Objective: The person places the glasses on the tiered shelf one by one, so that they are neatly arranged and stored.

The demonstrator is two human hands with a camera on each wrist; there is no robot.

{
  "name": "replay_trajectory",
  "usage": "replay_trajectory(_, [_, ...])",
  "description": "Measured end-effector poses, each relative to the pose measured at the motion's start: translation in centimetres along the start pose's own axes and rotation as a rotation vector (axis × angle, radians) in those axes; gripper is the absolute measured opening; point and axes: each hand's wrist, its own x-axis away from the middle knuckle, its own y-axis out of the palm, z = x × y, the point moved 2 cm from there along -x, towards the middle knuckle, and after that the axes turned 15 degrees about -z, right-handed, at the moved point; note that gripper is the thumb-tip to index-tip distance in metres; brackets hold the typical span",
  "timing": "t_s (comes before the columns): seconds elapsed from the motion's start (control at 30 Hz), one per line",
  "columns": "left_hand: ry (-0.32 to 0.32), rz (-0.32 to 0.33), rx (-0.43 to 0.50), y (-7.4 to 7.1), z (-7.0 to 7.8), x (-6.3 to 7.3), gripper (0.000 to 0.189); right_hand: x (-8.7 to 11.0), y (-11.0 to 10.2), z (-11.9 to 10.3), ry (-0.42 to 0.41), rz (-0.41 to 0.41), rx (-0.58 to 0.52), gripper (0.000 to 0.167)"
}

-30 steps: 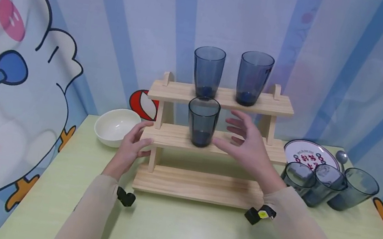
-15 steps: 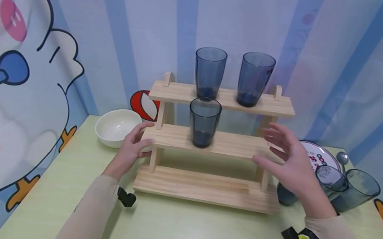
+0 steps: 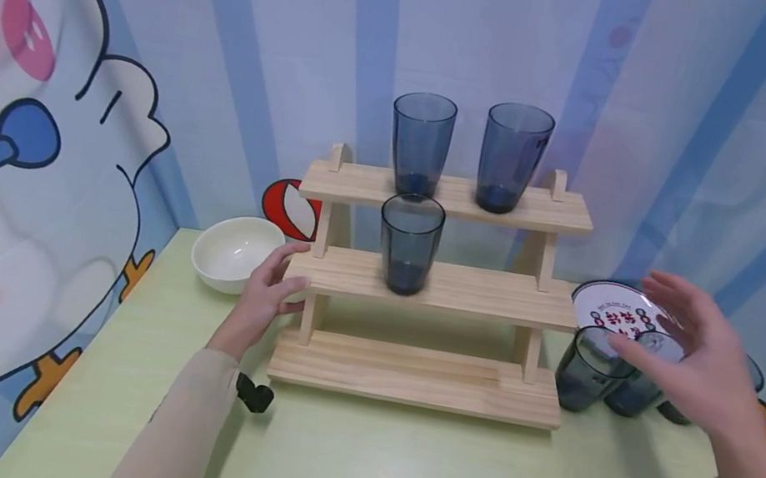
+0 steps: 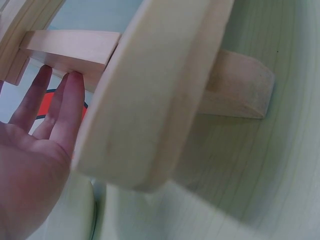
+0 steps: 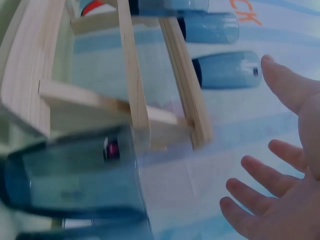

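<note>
Beside the right end of the three-tier wooden shelf, the right hand hovers over a cluster of smoky blue glass tumblers on the tabletop. Its thumb and fingers are spread apart with nothing between them. At the shelf's left end, the left hand touches the wood with fairly straight fingers, apparently bracing the frame rather than clutching it.

The step in hand looks like a reach for one of those tumblers. Such a grasp would call for lowering the right hand, setting thumb and fingers around one wall, and lifting it clear without knocking its close neighbours, while the left hand steadies the wood.

Three more tumblers stand upright on the shelf: two on the top tier, a left one and a right one, and one on the middle tier. Nothing shows through their clear walls. Of the cluster, the nearest to the shelf seems to hold nothing; the farthest is mostly hidden by the right hand, so its contents cannot be told. No contents show in the white bowl at left. Behind the cluster lies a patterned plate.
</note>
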Motion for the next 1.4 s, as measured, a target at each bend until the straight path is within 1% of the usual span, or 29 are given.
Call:
replay_trajectory(0.17, [-0.008, 0.002, -0.011, -0.1, 0.0, 0.0, 0.056, 1.2, -1.9, 2.7, 0.096, 0.098, 0.07, 0.088])
replay_trajectory(0.27, [-0.01, 0.004, -0.012, -0.1, 0.0, 0.1, 0.056, 1.8, -2.9, 4.5, 0.135, 0.139, 0.084, 0.085])
replay_trajectory(0.37, [-0.006, 0.0, -0.006, -0.1, -0.1, 0.1, 0.056, 2.5, -3.4, 6.2, 0.189, 0.162, 0.078, 0.082])
replay_trajectory(0.5, [-0.004, -0.002, -0.009, 0.0, -0.1, 0.1, 0.056, 3.4, -3.7, 8.0, 0.245, 0.169, 0.052, 0.081])
replay_trajectory(0.67, [-0.005, 0.006, -0.008, 0.0, 0.0, 0.1, 0.056, 3.9, -4.0, 10.0, 0.269, 0.146, 0.037, 0.082])
replay_trajectory(0.87, [-0.009, 0.008, -0.017, -0.1, 0.1, 0.0, 0.056, 4.2, -3.8, 12.6, 0.309, 0.091, 0.029, 0.088])
replay_trajectory(1.0, [-0.019, 0.005, -0.019, -0.1, 0.1, -0.1, 0.056, 4.4, -3.6, 14.0, 0.315, 0.052, -0.021, 0.09])
replay_trajectory(1.13, [-0.023, 0.005, -0.015, -0.1, 0.0, 0.0, 0.056, 4.8, -3.3, 15.2, 0.298, 0.001, -0.071, 0.088])
replay_trajectory(1.23, [-0.021, 0.003, -0.015, 0.0, 0.0, 0.0, 0.056, 5.0, -3.1, 16.2, 0.288, -0.03, -0.081, 0.086])
replay_trajectory(1.4, [-0.019, 0.008, -0.017, 0.0, -0.1, -0.1, 0.055, 5.0, -2.7, 17.3, 0.26, -0.046, -0.13, 0.083])
